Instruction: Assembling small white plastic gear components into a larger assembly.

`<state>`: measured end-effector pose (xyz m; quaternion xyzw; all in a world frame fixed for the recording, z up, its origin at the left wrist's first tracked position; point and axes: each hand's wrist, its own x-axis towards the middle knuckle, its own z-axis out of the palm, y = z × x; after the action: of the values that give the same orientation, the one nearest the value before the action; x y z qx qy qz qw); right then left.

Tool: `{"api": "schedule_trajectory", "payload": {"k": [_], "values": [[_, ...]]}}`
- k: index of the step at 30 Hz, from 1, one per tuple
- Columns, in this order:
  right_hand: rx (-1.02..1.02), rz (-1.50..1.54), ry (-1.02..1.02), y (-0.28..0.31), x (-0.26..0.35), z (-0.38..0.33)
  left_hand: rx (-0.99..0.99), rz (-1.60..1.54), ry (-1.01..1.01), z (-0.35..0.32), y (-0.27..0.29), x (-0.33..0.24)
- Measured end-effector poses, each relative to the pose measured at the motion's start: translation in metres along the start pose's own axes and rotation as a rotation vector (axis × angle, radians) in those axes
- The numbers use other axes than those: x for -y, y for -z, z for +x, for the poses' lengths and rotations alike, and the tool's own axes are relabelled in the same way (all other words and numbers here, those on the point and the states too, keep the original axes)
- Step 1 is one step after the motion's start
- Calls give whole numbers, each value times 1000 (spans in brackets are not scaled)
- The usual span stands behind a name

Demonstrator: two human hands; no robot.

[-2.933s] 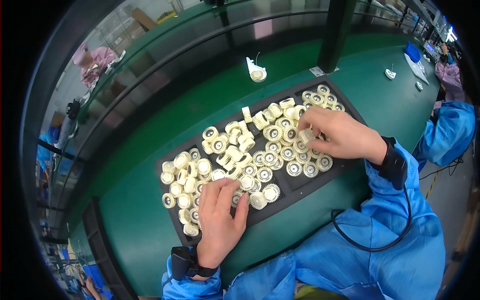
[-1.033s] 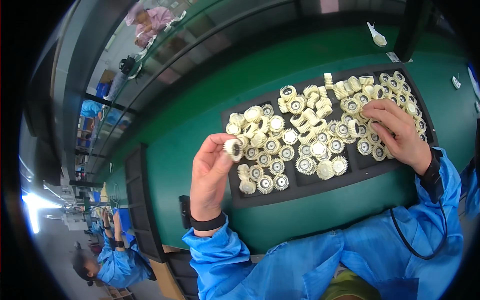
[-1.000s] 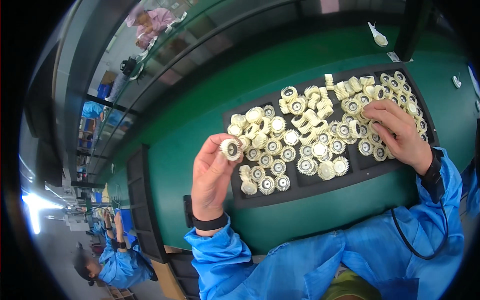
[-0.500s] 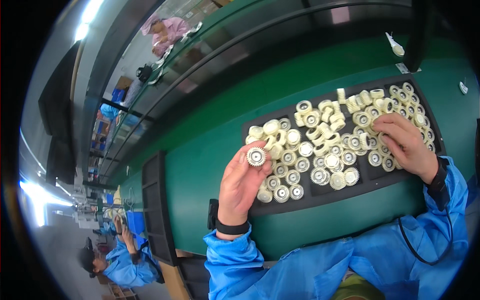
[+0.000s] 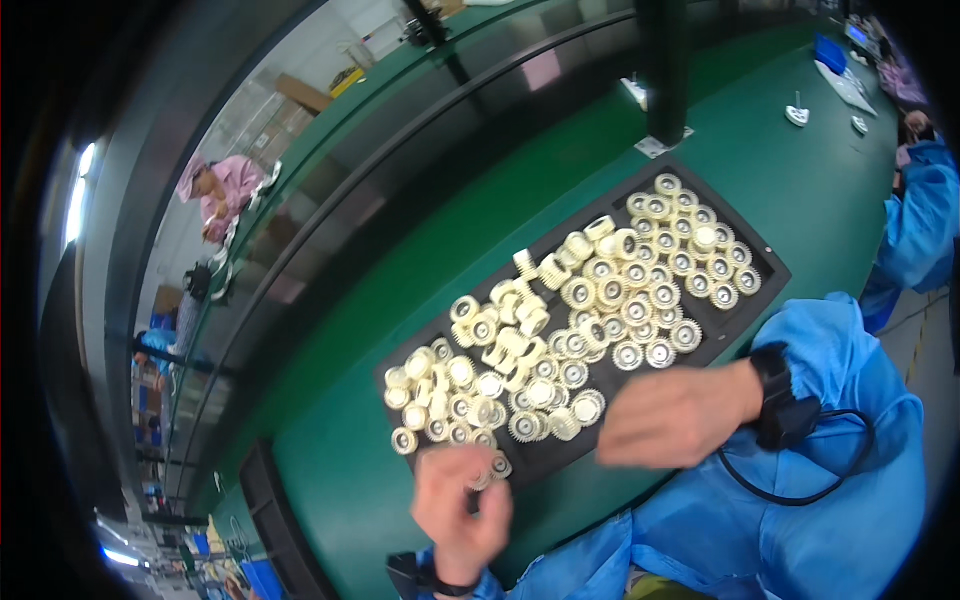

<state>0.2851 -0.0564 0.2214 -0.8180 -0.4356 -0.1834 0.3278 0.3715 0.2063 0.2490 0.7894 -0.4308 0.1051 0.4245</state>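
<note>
Pale cream toothed gears point(image 5: 640, 305) with metal centres fill a black compartmented tray point(image 5: 730, 335) on the green bench. My left hand point(image 5: 455, 515) is at the tray's near left corner, thumb and fingers curled around a small gear point(image 5: 481, 479), which is blurred. Other gears lie right beside those fingertips. My right hand point(image 5: 675, 418) hangs over the tray's front edge, to the right of the left hand. Motion smears its fingers, so whether it holds anything is hidden.
A second black tray point(image 5: 285, 525) lies at the left. A dark post point(image 5: 662, 75) rises behind the gear tray, beside a long rail. Small white parts point(image 5: 797, 115) lie at the far right. People sit nearby, one in a blue sleeve point(image 5: 918, 225) at the right.
My view has turned right, so the tray appears further left and more tilted. My left hand has lowered its gear to the near left corner. My right hand has left the right-hand gears for the front edge.
</note>
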Motion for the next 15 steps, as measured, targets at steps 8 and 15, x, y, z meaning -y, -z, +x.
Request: {"api": "schedule_trajectory", "payload": {"k": [8,15], "values": [[62,622,112,-64,-3,-10,357,-316,-181,-37,-49,-28],[232,427,6,-58,9,-12,371,-141,-354,-46,-70,-34]]}}
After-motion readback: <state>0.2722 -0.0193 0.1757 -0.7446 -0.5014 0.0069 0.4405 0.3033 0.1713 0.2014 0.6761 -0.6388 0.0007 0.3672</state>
